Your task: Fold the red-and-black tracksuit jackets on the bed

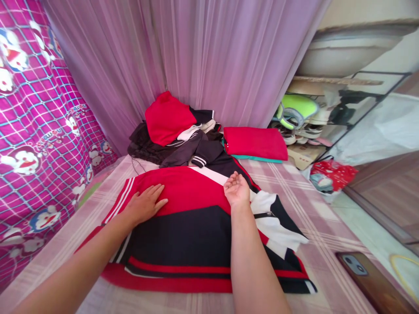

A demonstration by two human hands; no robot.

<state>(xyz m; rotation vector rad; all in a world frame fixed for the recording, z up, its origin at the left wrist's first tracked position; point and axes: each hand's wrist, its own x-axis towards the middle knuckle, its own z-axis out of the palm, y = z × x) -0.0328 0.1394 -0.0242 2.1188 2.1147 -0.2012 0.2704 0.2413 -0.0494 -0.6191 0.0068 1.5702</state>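
Note:
A red, navy and white jacket (pixel 183 240) lies spread on the checked bedsheet (pixel 314 200), one side folded over. White ribbing with two stripes edges it at left, and a zip shows at its right among white and navy cloth. My left hand (pixel 147 203) rests flat on the red part, fingers stretched out and holding nothing. Over the jacket's upper right, beside a white band, is my right hand (pixel 237 189). Its palm is turned up, with fingers loosely bent and apart and nothing in them.
Behind the jacket sits a heap of dark and red clothes (pixel 170 117). A folded red garment (pixel 255 143) lies right of it, above a green one. A phone (pixel 369 274) lies near right. Curtains (pixel 209 56) hang behind; a shoe rack (pixel 307 131) stands beyond.

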